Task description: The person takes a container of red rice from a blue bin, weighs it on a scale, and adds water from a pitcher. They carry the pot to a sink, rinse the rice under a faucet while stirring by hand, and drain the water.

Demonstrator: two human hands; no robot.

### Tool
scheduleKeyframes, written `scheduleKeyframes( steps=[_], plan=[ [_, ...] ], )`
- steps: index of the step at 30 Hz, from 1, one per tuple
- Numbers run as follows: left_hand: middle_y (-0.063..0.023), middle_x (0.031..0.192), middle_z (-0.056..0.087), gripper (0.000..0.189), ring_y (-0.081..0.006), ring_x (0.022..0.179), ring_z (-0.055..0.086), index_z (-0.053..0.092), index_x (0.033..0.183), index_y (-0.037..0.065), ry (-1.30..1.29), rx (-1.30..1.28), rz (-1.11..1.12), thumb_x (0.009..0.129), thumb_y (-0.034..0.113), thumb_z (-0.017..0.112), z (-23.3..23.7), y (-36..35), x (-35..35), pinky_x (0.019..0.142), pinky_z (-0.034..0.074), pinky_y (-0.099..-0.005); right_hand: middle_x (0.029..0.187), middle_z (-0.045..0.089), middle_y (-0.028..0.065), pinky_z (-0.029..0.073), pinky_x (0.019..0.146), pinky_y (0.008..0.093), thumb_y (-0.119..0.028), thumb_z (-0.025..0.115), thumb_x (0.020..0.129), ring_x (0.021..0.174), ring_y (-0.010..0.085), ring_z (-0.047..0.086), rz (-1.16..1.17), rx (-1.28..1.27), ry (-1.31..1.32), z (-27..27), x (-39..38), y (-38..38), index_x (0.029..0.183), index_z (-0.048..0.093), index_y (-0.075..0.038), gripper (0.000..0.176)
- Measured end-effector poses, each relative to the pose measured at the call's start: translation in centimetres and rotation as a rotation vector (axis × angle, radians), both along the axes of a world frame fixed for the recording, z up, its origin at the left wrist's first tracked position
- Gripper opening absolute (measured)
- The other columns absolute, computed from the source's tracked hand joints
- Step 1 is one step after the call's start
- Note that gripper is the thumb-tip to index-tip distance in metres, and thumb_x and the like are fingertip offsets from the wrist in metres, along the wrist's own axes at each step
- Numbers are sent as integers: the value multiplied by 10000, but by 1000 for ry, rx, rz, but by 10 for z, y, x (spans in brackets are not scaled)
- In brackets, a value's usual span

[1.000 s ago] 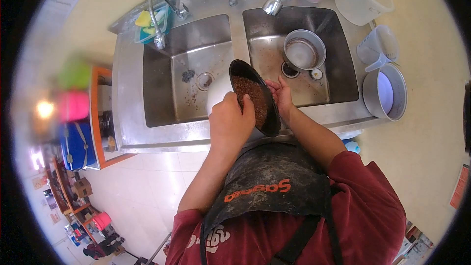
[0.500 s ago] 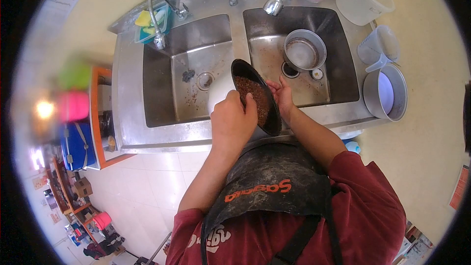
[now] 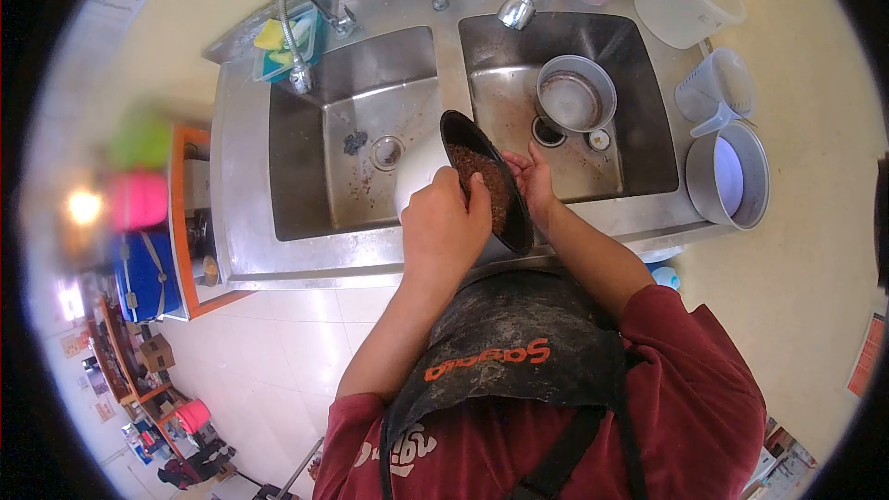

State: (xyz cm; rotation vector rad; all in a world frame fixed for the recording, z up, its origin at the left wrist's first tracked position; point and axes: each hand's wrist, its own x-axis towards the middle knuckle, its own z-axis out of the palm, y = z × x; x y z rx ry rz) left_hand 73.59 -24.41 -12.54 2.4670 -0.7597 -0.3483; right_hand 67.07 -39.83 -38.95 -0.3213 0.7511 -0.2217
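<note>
A black-rimmed bowl (image 3: pixel 517 227), white on the outside, is tilted over the front edge of the double sink, its mouth towards the right. Dark brown crumbly matter (image 3: pixel 495 187) coats its inside. My right hand (image 3: pixel 531 187) is at the far right side of the bowl, fingers curled against the rim. Across the near rim lies my left hand (image 3: pixel 446 218), closed, with thumb and finger pinched at the brown matter. I cannot tell what, if anything, sits in that pinch.
A round metal pan (image 3: pixel 604 116) lies in the right basin beside the drain. The left basin (image 3: pixel 347 194) holds dark scraps. Sprayer taps (image 3: pixel 516 13) hang above both basins. On the right counter stand a measuring jug (image 3: pixel 713 83), another metal pan (image 3: pixel 755 176) and plastic tubs (image 3: pixel 685 0).
The bowl and my left hand have shifted slightly to the right. My right hand stays at the rim.
</note>
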Motion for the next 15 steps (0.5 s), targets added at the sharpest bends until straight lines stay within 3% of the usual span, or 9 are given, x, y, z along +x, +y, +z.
scheduleKeyframes(
  steps=[5,8,15],
  plan=[
    [-231,672,614,376,-452,671,624,567,742,6,-2,0,3,924,332,607,0,-1,0,626,490,-522,1041,700,141,535,899,393,-582,478,948,962,284,669,3,9,3,10,-1,1,1068,656,-11,611],
    [-230,671,615,372,-450,665,624,567,743,8,-6,-10,-2,925,331,606,-1,-1,0,620,490,-521,1277,608,191,360,1100,423,-609,349,974,1205,320,550,38,-26,29,8,1,1,1267,553,73,770],
    [-228,673,622,351,-449,668,630,572,761,12,7,6,-18,931,318,596,1,-3,0,629,495,-530,1295,599,196,355,1104,434,-616,357,969,1214,333,544,45,-68,49,5,0,1,1266,554,70,773]
  ],
)
